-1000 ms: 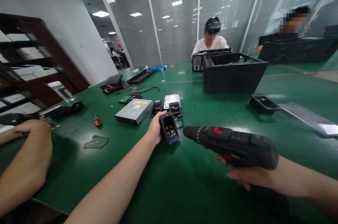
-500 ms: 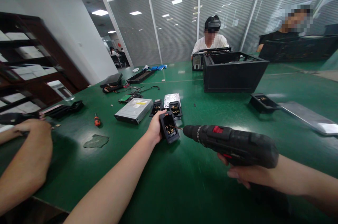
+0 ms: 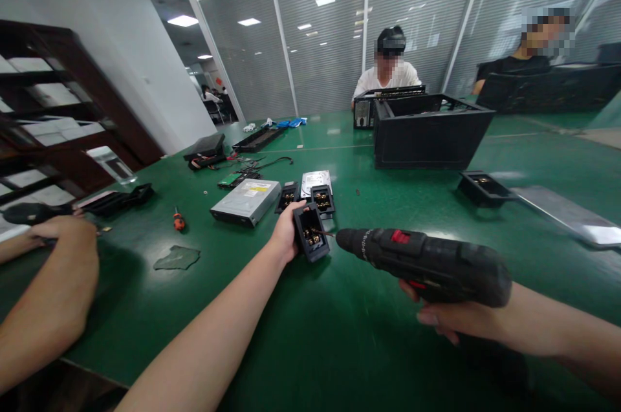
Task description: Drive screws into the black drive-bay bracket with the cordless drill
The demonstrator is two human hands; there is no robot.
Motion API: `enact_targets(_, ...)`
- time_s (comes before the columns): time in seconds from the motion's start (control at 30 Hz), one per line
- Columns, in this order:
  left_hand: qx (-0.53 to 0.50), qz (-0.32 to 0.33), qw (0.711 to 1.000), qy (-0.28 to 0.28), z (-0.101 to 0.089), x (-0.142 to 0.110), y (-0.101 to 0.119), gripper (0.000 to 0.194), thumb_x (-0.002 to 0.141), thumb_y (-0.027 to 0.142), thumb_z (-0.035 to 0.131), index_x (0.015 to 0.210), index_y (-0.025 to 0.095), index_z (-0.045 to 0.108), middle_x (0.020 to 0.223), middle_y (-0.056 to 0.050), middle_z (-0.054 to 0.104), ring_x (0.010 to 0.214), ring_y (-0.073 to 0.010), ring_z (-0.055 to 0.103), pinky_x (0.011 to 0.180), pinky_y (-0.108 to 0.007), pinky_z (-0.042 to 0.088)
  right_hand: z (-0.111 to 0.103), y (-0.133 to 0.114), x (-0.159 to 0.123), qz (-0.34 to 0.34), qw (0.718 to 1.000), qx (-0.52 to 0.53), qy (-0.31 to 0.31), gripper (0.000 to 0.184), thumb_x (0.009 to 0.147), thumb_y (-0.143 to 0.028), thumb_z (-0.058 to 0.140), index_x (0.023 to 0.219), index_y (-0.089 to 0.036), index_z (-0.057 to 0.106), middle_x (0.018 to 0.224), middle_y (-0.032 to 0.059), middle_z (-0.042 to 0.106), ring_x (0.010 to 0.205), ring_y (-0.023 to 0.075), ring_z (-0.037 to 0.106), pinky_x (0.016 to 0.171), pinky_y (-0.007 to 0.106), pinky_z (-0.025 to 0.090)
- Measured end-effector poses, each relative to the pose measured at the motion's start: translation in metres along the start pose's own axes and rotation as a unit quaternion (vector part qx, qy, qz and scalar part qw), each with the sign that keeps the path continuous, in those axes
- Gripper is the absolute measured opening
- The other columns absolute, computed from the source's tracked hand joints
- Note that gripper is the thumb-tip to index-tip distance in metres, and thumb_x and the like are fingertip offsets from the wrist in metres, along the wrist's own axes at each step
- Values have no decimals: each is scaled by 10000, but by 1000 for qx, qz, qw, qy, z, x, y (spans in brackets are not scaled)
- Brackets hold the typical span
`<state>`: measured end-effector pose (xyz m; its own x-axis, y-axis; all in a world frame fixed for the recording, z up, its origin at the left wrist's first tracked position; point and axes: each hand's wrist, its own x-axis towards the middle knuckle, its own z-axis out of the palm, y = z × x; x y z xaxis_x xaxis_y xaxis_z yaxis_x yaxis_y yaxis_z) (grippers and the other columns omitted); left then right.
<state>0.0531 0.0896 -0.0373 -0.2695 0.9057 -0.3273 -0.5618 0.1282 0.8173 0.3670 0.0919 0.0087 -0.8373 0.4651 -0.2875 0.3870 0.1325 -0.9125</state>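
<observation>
My left hand (image 3: 286,231) grips a small black box (image 3: 319,251) by its left side, tilted so its open face with brass-coloured metal parts inside shows. A black cordless drill (image 3: 427,263) with red switches lies level in my right hand (image 3: 466,321), fingers wrapped round its handle. The drill's thin bit (image 3: 324,232) reaches into the box's open face; what its tip touches is too small to tell. Just behind the held box are two similar black boxes (image 3: 322,200) and a silver hard drive (image 3: 315,180).
Left of the boxes lie an optical drive (image 3: 247,200), an orange screwdriver (image 3: 179,220) and a flat greenish scrap (image 3: 177,258). Black computer cases (image 3: 427,140) stand at the back. Another black box (image 3: 485,187) rests right. A co-worker's arm (image 3: 53,295) is at far left; two people sit opposite.
My hands, the drill and the held box stay almost in place. At far left, the co-worker's hand and the dark tool in it have shifted slightly.
</observation>
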Motion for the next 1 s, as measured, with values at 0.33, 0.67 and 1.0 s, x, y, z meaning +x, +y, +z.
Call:
enact_targets(0.33, 3, -5, 1000, 12, 2, -4, 1, 305, 698, 436, 603, 802, 155, 659, 704, -78, 679, 601, -234, 629, 604, -405, 519, 0, -6, 0, 0, 1000, -2, -3, 257, 775, -367, 646, 943, -197, 553, 691, -32, 567, 580, 141, 568, 553, 268, 488)
enact_targets(0.67, 3, -6, 1000, 6, -1, -1, 1, 305, 685, 436, 620, 808, 159, 657, 713, -75, 679, 616, -239, 633, 613, -411, 517, -1, -3, 0, 8, 1000, 1, -5, 238, 777, -363, 658, 917, -201, 555, 628, -52, 565, 570, 139, 569, 544, 251, 473)
enact_targets(1.0, -4, -3, 1000, 5, 3, -4, 1, 302, 704, 425, 593, 811, 151, 665, 713, -84, 685, 607, -239, 632, 589, -400, 516, -1, -1, 1, -3, 1000, 10, -10, 235, 785, -343, 652, 948, -209, 549, 665, -43, 563, 584, 147, 584, 558, 274, 499)
